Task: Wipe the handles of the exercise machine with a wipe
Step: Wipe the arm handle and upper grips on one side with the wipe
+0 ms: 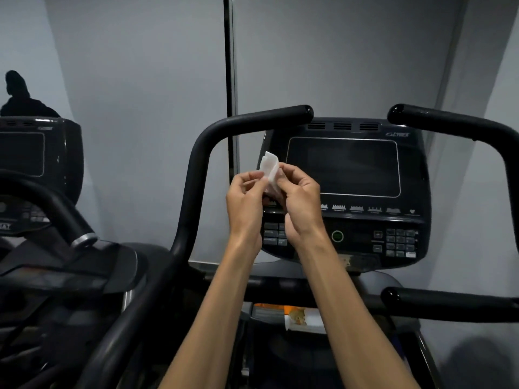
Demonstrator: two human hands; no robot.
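One white wipe [269, 167] pinched between two hands' fingers [254, 183], two handles [252, 119] beyond.

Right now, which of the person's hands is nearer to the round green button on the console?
The right hand. It sits up and to the left of the green button, in front of the console. The left hand is farther left. Both pinch the wipe.

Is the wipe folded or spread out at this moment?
Folded. The wipe is a small bunched white piece pinched between the left hand and right hand, held up before the console, touching no handle.
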